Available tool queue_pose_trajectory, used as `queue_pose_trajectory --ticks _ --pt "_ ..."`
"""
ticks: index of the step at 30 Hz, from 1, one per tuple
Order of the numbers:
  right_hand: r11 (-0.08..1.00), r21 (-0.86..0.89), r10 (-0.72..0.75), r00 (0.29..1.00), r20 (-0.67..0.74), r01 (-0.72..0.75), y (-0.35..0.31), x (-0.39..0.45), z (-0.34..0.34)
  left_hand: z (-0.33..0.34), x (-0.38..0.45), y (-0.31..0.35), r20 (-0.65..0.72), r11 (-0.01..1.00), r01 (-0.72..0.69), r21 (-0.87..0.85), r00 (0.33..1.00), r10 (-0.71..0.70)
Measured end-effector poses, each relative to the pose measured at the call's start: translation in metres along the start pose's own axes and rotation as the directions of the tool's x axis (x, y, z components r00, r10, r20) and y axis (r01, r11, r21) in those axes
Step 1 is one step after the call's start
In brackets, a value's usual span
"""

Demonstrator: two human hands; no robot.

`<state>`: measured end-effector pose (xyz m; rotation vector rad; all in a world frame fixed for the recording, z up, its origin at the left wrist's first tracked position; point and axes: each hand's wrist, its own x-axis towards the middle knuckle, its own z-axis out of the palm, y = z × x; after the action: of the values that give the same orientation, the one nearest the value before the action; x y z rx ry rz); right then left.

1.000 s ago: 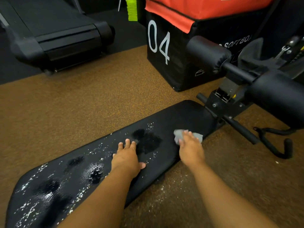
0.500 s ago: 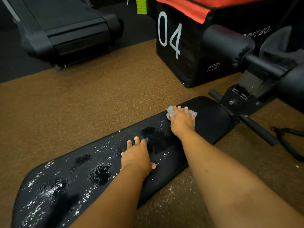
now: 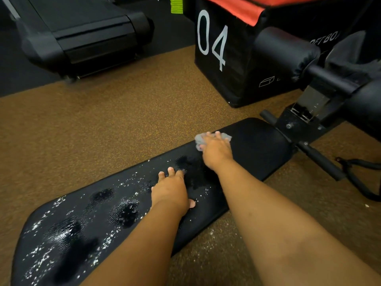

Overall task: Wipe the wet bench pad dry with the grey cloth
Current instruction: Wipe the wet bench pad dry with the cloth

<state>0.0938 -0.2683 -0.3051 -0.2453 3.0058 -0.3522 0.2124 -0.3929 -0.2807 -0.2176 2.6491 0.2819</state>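
Note:
A long black bench pad (image 3: 257, 145) lies low over the brown floor, running from lower left to upper right. Water drops and wet patches (image 3: 61, 234) cover its near left half; the far right end looks dull and dry. My right hand (image 3: 216, 151) presses the crumpled grey cloth (image 3: 225, 137) onto the pad's far edge, with my fingers spread over it. My left hand (image 3: 170, 190) rests flat on the pad's middle, beside a wet patch.
A black soft box marked 04 (image 3: 226, 58) with an orange top stands behind the bench. The bench's metal frame (image 3: 299, 129) and a black foam roller (image 3: 284, 52) are at right. A treadmill (image 3: 86, 27) is at far left. White specks lie on the floor near the pad.
My right hand has slid the cloth from the pad's near edge across to its far edge. My left hand has stayed pressed on the pad. The view has moved closer.

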Motion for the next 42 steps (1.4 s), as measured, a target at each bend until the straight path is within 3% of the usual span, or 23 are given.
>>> queue_pose_trajectory --ticks 3,5,7,10,13,15,16,17,19,21,22,26,28,31,33,35,37,39,42 --pt "0.964 0.132 -0.249 0.961 0.121 0.233 -0.014 -0.016 0.005 -0.001 -0.001 0.0 -0.003 1.0 0.001 0.001 1.0 -0.001" --pt "0.914 0.227 -0.368 0.922 0.117 0.336 0.007 -0.021 0.007 -0.001 -0.002 0.0 -0.003 1.0 -0.004 -0.01 1.0 0.004" --pt "0.938 0.246 -0.263 0.964 0.046 0.244 0.032 -0.017 0.01 -0.001 -0.003 -0.001 -0.005 1.0 -0.011 -0.015 1.0 0.011" --pt "0.999 0.049 -0.005 1.0 -0.008 0.005 0.029 -0.02 0.009 -0.002 -0.004 -0.002 -0.006 1.0 -0.011 -0.014 1.0 0.011" --pt "0.978 0.106 -0.181 0.983 0.03 0.177 0.004 -0.045 0.013 -0.002 -0.006 -0.003 -0.007 1.0 -0.012 -0.011 1.0 0.012" --pt "0.914 0.207 -0.369 0.927 0.07 0.349 0.016 -0.063 0.017 -0.003 -0.007 -0.004 -0.007 1.0 -0.012 -0.014 1.0 0.012" --pt "0.895 0.253 -0.398 0.914 0.076 0.368 0.029 -0.068 0.016 -0.003 -0.008 -0.004 -0.006 1.0 -0.013 -0.015 1.0 0.013" --pt "0.902 0.265 -0.37 0.927 0.065 0.341 0.044 -0.069 0.015 -0.002 -0.008 -0.005 -0.008 1.0 -0.015 -0.015 1.0 0.015" --pt "0.969 0.188 -0.169 0.985 0.015 0.163 0.061 -0.065 0.015 -0.002 -0.009 -0.006 -0.013 1.0 -0.019 -0.014 1.0 0.018" --pt "0.997 0.068 0.042 0.999 -0.032 -0.04 0.05 -0.066 0.015 -0.001 -0.01 -0.006 -0.013 1.0 -0.018 -0.015 1.0 0.018" --pt "0.997 0.057 0.063 0.997 -0.046 -0.06 0.037 -0.069 0.015 -0.002 -0.009 -0.006 -0.014 1.0 -0.017 -0.016 1.0 0.016" --pt "0.943 0.207 -0.273 0.962 0.023 0.262 0.023 -0.103 0.017 -0.001 -0.009 -0.006 -0.021 1.0 -0.017 -0.022 1.0 0.017" --pt "0.903 0.275 -0.355 0.934 0.041 0.331 0.048 -0.113 0.01 0.0 -0.009 -0.007 -0.026 0.999 -0.027 -0.025 0.999 0.026" --pt "0.972 0.192 -0.135 0.991 -0.019 0.136 0.071 -0.104 0.011 0.001 -0.009 -0.008 -0.035 0.999 -0.033 -0.023 0.999 0.032" --pt "0.991 0.137 0.012 0.999 -0.05 -0.005 0.051 -0.102 0.013 0.0 -0.009 -0.007 -0.028 0.999 -0.032 -0.018 0.999 0.032" --pt "0.986 0.158 -0.044 0.999 -0.027 0.048 0.023 -0.113 0.017 0.0 -0.009 -0.007 -0.027 0.999 -0.031 -0.015 0.999 0.03" --pt "0.943 0.234 -0.241 0.971 -0.009 0.236 0.02 -0.132 0.02 -0.001 -0.009 -0.008 -0.023 0.999 -0.031 -0.018 0.999 0.031" --pt "0.89 0.312 -0.359 0.933 0.026 0.334 0.042 -0.145 0.017 0.0 -0.009 -0.008 -0.017 0.999 -0.037 -0.015 0.999 0.037" --pt "0.946 0.232 -0.236 0.972 0.019 0.225 0.067 -0.132 0.016 0.0 -0.011 -0.009 -0.022 0.999 -0.04 -0.008 0.999 0.039"
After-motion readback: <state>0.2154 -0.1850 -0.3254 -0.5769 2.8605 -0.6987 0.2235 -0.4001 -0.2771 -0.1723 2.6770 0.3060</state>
